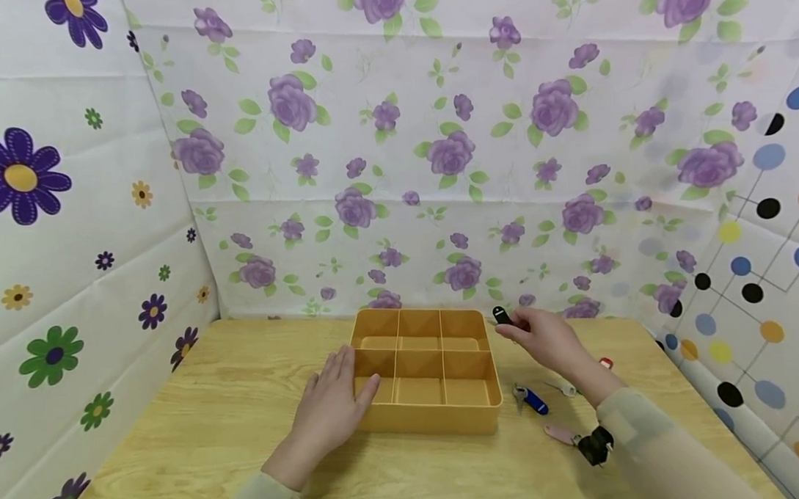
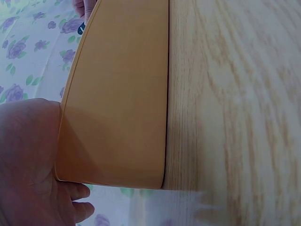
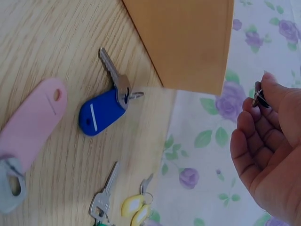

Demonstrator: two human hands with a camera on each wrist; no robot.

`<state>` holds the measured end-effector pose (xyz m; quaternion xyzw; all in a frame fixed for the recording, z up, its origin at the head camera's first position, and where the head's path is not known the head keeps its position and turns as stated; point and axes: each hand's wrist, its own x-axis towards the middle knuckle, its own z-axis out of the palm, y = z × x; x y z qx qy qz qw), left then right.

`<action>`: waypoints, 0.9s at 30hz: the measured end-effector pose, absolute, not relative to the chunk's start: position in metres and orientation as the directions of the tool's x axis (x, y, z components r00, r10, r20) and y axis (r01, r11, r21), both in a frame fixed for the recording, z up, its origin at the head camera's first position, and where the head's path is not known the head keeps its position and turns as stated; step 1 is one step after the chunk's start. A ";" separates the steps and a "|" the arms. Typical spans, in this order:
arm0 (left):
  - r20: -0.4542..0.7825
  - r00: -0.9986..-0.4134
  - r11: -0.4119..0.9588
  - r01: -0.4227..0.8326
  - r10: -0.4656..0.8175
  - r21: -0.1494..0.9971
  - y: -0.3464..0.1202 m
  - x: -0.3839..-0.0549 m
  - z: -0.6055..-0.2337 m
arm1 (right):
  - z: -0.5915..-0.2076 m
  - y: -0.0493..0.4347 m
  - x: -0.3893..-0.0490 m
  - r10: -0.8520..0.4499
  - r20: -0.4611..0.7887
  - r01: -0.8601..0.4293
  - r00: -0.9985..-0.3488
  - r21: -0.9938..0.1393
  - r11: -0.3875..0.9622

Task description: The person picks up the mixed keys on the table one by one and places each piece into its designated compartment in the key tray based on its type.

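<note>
An orange-yellow divided box (image 1: 428,419) with several compartments stands on the wooden table. My left hand (image 1: 332,406) rests on its front left corner, fingers straight along the left side and thumb over the front left compartment. The left wrist view has that hand (image 2: 28,160) against the box's plain wall (image 2: 113,108). Beyond the box's right side, my right hand (image 1: 548,340) pinches a black key tag (image 1: 502,316) between thumb and fingers, above the table. In the right wrist view a metal ring shows at the fingertips of this hand (image 3: 273,141); the tag is mostly hidden there.
Right of the box lie a blue key tag (image 1: 535,401) with its key, a pink tag (image 1: 560,435) beside a black fob (image 1: 596,446), and a red tag (image 1: 606,363). Yellow tags (image 3: 133,205) lie near another key (image 3: 102,200). Flowered cloth (image 1: 449,152) hangs behind the table.
</note>
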<state>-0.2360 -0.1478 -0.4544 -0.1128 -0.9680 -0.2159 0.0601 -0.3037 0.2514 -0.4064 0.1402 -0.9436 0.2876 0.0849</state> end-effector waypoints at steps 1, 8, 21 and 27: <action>0.170 -0.967 0.880 0.246 0.192 0.406 -0.147 -0.237 -0.454 | -0.406 0.251 -0.305 -0.214 0.244 -0.314 -0.946 -0.517 0.796; 0.156 -0.968 0.880 0.243 0.195 0.408 -0.148 -0.235 -0.454 | -0.410 0.246 -0.306 -0.215 0.227 -0.306 -0.950 -0.528 0.792; 0.169 -0.967 0.879 0.245 0.191 0.410 -0.147 -0.234 -0.454 | -0.412 0.233 -0.311 -0.211 0.227 -0.304 -0.951 -0.553 0.776; 0.183 -0.964 0.880 0.252 0.193 0.403 -0.148 -0.235 -0.454 | -0.415 0.226 -0.316 -0.211 0.239 -0.311 -0.948 -0.550 0.775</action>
